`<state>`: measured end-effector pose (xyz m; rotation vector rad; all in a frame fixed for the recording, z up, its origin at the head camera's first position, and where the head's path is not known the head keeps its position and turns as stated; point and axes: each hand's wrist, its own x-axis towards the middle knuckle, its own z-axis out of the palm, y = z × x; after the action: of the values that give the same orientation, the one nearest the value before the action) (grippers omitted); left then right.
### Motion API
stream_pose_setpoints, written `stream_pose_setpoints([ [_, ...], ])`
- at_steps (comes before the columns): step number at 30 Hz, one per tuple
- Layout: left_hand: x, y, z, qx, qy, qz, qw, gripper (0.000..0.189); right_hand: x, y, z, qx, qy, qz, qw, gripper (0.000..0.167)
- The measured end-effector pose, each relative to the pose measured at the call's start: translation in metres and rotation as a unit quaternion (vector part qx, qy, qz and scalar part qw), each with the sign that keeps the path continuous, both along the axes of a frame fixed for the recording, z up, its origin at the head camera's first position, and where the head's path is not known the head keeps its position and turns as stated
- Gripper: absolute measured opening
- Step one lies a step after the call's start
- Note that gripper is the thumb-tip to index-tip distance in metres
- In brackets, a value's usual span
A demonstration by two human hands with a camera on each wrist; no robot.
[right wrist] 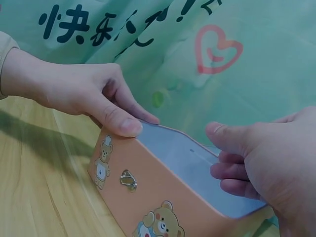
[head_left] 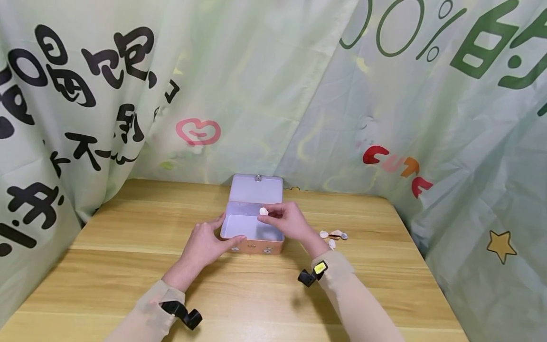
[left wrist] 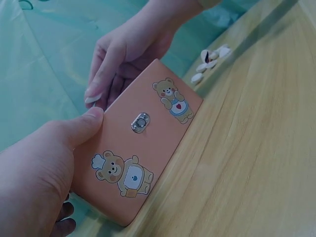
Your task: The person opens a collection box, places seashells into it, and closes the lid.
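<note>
A small hinged tin box (head_left: 260, 247) stands on the table with its lilac lid (head_left: 256, 189) raised at the back. Its orange front carries bear pictures and a metal clasp (left wrist: 140, 122). My left hand (head_left: 205, 243) grips the box's left end, thumb on the front rim and fingers at the side. Above the box opening, my right hand (head_left: 290, 221) pinches a small white piece (head_left: 263, 211) between thumb and fingers. Its exact kind is too small to tell. The right wrist view hides the piece behind the fingers. The box's lilac inner floor (head_left: 248, 228) shows in the head view.
Several small pale pieces (head_left: 332, 244) lie on the wooden table (head_left: 363, 285) to the right of the box, some close together. A printed cloth curtain (head_left: 256, 95) hangs behind the table and along both sides. My right forearm passes close to the loose pieces.
</note>
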<state>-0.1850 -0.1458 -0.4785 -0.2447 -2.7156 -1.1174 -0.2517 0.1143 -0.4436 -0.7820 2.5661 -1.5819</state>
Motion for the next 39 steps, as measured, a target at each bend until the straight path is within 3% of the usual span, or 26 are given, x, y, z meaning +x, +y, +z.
stream_pose_setpoints([
  [12,0.001,0.001,-0.001,0.006,0.019,0.003,0.9998,0.096,-0.006,-0.018,-0.009,0.044,0.045,0.032,0.9975,0.022],
  [21,0.001,0.001,-0.004,0.008,0.03,0.0,0.9995,0.095,-0.004,-0.025,-0.023,0.061,0.083,-0.015,0.9945,0.027],
  [33,-0.001,-0.001,-0.005,0.019,0.014,-0.005,0.9997,0.095,-0.002,-0.027,-0.019,0.151,0.113,-0.015,0.982,0.031],
  [39,-0.001,-0.001,-0.005,0.017,0.03,-0.007,0.9994,0.095,-0.002,-0.028,-0.019,0.178,0.12,-0.025,0.9763,0.037],
])
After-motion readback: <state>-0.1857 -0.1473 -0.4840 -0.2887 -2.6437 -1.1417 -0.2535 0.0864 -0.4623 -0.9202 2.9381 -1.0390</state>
